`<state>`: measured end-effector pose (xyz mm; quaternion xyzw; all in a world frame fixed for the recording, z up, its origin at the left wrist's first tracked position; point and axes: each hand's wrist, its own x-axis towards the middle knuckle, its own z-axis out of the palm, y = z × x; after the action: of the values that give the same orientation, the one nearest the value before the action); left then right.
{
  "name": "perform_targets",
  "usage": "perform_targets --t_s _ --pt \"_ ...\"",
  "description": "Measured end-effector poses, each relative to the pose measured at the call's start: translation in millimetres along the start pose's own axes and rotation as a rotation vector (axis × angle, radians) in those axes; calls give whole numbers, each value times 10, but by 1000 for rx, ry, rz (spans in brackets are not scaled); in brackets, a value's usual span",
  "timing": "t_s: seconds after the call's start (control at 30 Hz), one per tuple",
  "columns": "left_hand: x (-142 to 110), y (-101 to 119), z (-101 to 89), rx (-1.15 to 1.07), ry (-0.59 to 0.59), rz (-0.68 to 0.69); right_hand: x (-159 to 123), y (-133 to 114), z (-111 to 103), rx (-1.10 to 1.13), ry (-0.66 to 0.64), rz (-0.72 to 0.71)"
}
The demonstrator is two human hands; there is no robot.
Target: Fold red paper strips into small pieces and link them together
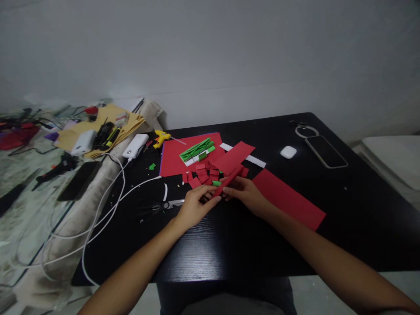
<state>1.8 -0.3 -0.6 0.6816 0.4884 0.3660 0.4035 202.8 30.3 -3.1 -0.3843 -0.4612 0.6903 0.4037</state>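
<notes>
Between my two hands is a narrow folded strip of red paper [229, 181], tilted up to the right. My left hand [198, 200] pinches its lower left end, thumb along the near side. My right hand [243, 191] closes on the strip near its middle, some fingers hidden behind it. Just beyond lie small folded red paper pieces [203, 171] in a loose pile. A red paper rectangle [235, 156] rests over a white paper strip [257, 161]. Under my right forearm sits a larger red sheet [288, 199]. Green folded paper strips [197, 149] lie on a red sheet [173, 159] farther back.
Scissors [167, 204] lie left of my left hand. A yellow glue gun [162, 138] and a white power bank [135, 146] with a cable [123, 175] are at the back left. On the right are a white earbud case [288, 152] and a phone [326, 151].
</notes>
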Motion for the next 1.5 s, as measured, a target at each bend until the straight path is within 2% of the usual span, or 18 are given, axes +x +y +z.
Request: perform_targets --t_s 0.23,0.43,0.57,0.73,0.87,1.03,1.17,1.5 --pt "-25 0 -2 160 87 106 -13 -14 28 -15 40 -10" --pt "-24 18 -2 207 141 192 -13 16 48 -36 86 -39" --pt "-29 18 16 95 127 94 -22 30 61 -81 89 -63" --pt "-18 47 47 -290 -22 -140 -36 20 87 -88 65 -91" --pt "11 76 65 -509 -81 -304 -43 31 109 -94 44 -87" --pt "19 61 84 -518 -73 -310 -55 64 124 -110 68 -101" --pt "8 34 90 -522 -78 -309 -43 41 105 -132 140 -106" --pt "-7 38 102 -523 -132 -367 87 4 -145 -74 314 -154"
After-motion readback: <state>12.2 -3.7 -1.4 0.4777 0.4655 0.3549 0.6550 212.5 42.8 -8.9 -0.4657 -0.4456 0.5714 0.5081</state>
